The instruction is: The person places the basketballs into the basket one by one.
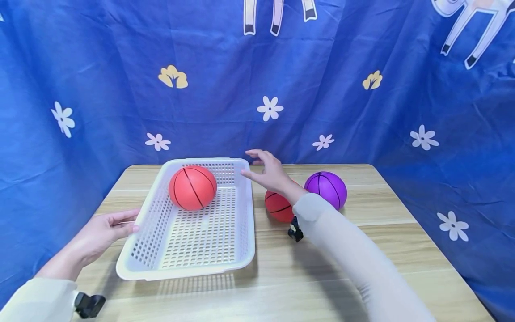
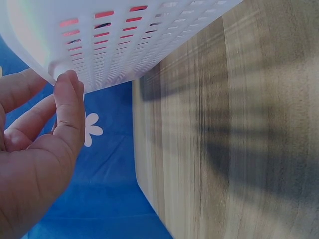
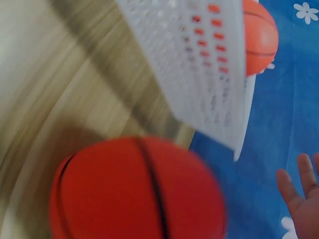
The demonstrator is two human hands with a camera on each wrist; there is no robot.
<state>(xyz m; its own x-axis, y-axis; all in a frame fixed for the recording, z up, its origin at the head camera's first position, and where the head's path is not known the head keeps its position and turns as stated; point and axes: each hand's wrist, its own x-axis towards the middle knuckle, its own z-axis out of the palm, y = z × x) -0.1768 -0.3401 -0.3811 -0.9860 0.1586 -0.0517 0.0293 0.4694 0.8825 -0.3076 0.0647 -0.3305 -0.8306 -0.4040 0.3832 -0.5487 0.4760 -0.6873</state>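
A white perforated plastic basket (image 1: 201,237) holds a light red ball with black lines (image 1: 192,188) toward its far left. It appears raised off the tabletop, with a shadow below it. My left hand (image 1: 98,232) pinches the basket's left rim between thumb and fingers. Near the far right corner of the basket, my right hand (image 1: 269,172) has its fingers spread and relaxed, apart from the rim in the right wrist view. A second red ball (image 3: 139,194) lies on the table below my right forearm, partly hidden by it in the head view.
A purple ball (image 1: 327,190) lies right of the second red ball on the wooden table (image 1: 289,286). A blue curtain (image 1: 217,120) with flowers and animal prints hangs behind the table and at both sides.
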